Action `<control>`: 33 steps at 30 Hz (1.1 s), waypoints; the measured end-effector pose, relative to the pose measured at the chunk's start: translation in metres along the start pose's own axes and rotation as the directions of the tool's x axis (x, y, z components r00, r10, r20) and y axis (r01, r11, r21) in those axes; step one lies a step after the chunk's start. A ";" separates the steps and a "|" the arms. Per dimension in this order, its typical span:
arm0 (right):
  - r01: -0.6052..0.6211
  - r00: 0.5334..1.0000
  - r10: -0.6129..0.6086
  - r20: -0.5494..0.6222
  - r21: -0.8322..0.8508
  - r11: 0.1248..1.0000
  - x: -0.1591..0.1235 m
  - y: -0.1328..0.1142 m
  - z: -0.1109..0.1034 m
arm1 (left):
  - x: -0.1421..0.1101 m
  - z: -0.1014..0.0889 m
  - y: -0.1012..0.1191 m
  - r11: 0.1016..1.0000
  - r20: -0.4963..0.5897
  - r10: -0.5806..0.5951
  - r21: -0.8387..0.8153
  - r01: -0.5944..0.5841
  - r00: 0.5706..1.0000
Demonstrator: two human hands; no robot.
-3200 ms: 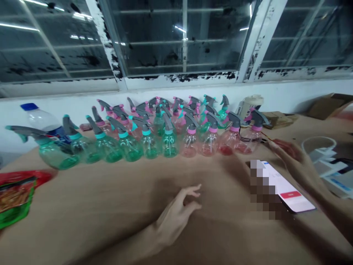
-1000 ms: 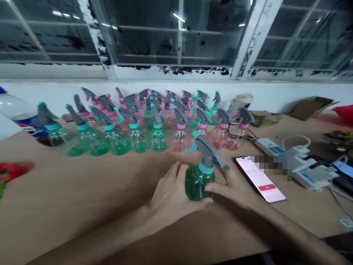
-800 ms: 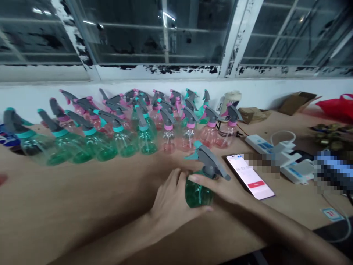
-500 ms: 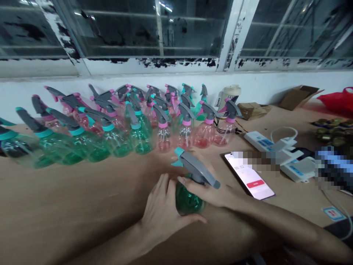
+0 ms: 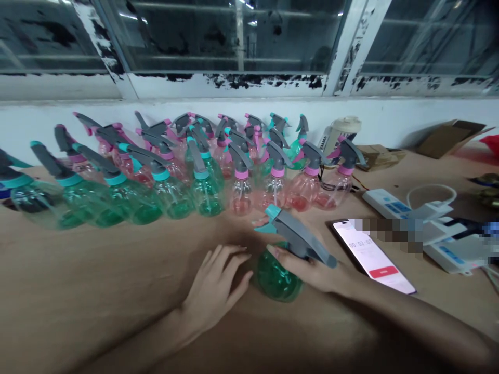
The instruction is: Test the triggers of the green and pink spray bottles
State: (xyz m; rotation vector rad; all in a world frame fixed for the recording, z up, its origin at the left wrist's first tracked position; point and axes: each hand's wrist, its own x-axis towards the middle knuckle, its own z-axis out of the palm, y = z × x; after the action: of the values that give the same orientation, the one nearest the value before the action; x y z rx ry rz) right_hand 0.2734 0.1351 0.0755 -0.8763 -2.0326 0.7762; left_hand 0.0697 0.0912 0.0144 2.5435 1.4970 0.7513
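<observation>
A green spray bottle (image 5: 278, 280) with a grey and turquoise trigger head stands at the front middle, its nozzle pointing up and to the left. My right hand (image 5: 322, 272) is wrapped round its neck from the right, thumb in front, the other fingers mostly hidden behind the head. To the left of the bottle, my left hand (image 5: 218, 280) is apart from it, fingers loosely curved and holding nothing. Behind both hands stand rows of spray bottles, among them a green one with a turquoise collar (image 5: 209, 200) and a clear one with pink liquid (image 5: 240, 196).
Right of my right hand lies a phone (image 5: 374, 257) with a timer showing. Beyond it are a white power strip (image 5: 390, 205) with plugs and cables, a coffee cup (image 5: 343, 130), a crumpled brown packet (image 5: 378, 157) and an open cardboard box (image 5: 448, 137). A window wall closes off the back.
My left hand has come off the green bottle and moved left, away from it. The right hand still grips the bottle. The camera view has shifted slightly, moving the scene rightward.
</observation>
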 end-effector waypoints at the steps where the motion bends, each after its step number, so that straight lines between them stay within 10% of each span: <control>1: -0.005 1.000 0.005 -0.005 0.026 1.000 0.001 -0.001 0.000 | 0.000 0.002 0.001 0.998 -0.002 0.040 0.047 -0.040 0.999; 15: -0.126 0.992 0.129 -0.016 0.115 0.985 0.002 -0.012 -0.004 | -0.003 0.017 -0.004 0.980 0.040 0.024 0.198 -0.032 0.999; 33: 0.066 0.997 -0.063 -0.047 0.082 0.994 0.001 -0.005 -0.002 | -0.002 0.016 -0.006 0.948 0.120 0.075 0.300 -0.109 0.990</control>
State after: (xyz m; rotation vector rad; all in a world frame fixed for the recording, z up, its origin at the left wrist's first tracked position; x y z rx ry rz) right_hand 0.2733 0.1331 0.0807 -0.7705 -1.9658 0.7934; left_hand 0.0713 0.0951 -0.0023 2.8417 1.5772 0.4083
